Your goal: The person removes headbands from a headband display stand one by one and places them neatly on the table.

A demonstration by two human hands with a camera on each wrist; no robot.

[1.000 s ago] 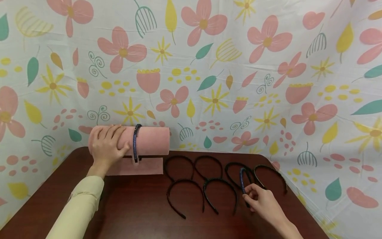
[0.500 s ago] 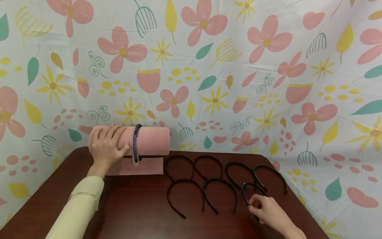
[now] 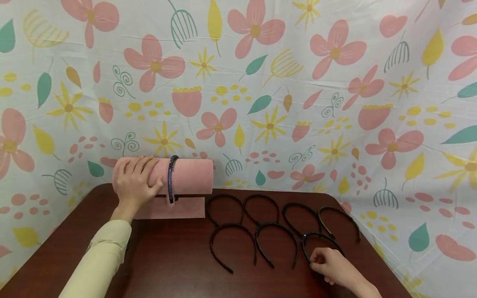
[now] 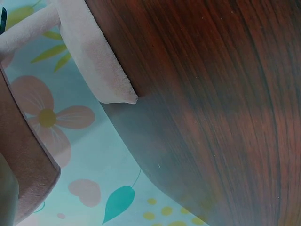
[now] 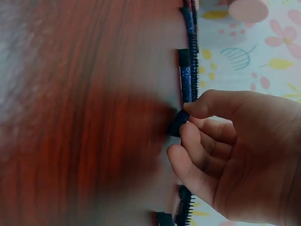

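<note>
My left hand (image 3: pixel 135 180) grips the left end of a pink, plush headband stand (image 3: pixel 193 176), with its fingers bent over the roll. A dark blue glittery headband (image 3: pixel 170 178) with comb teeth hangs around that roll, right of the thumb. At the front right, my right hand (image 3: pixel 329 265) pinches one end of a dark headband (image 3: pixel 323 235) low at the table. In the right wrist view, thumb and index finger are at its dark tip (image 5: pixel 178 123). The left wrist view shows the stand's base (image 4: pixel 96 56) and roll (image 4: pixel 23 155), but no fingers.
Several dark headbands lie in two rows on the brown table (image 3: pixel 167 256), among them a front-left one (image 3: pixel 232 225), a front-middle one (image 3: pixel 275 224) and a back-right one (image 3: pixel 340 209). A flowered cloth (image 3: pixel 238 95) hangs behind the table.
My right hand has lowered the headband from upright to flat on the table, moving slightly right and toward me. My left hand stays on the stand.
</note>
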